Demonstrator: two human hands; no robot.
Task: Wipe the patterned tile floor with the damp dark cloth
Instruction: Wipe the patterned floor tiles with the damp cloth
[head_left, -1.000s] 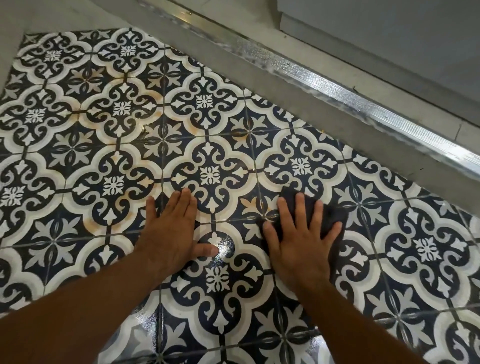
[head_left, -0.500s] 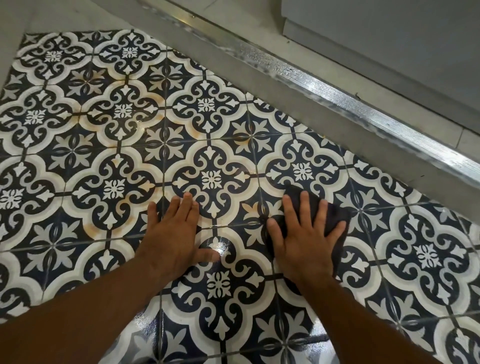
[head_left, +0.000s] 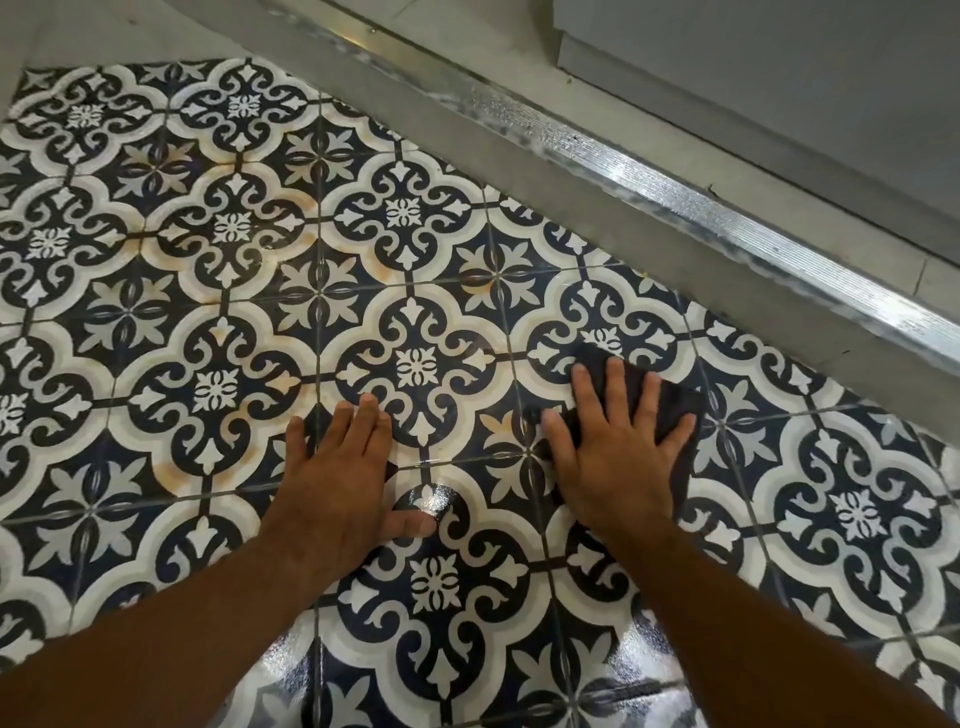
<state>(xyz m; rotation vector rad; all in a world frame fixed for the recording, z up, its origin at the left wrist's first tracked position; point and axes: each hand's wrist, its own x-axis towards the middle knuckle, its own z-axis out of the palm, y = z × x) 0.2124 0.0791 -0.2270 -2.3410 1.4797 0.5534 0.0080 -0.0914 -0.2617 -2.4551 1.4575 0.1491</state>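
No writing, label, brand, number or sign can be read anywhere; the tile floor (head_left: 218, 322) bears only ornamental pattern.

There is one left hand (head_left: 337, 480), one right hand (head_left: 618, 460), one dark cloth (head_left: 675, 408), one metal strip (head_left: 675, 205), one tile floor (head_left: 156, 312).

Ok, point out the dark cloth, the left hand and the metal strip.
dark cloth (head_left: 675, 401): head view, uncovered right corner.
left hand (head_left: 337, 483): head view, back of the hand.
metal strip (head_left: 675, 195): head view, ribbed top.

Damp dark cloth (head_left: 675, 405) flat on patterned tile floor (head_left: 415, 364)
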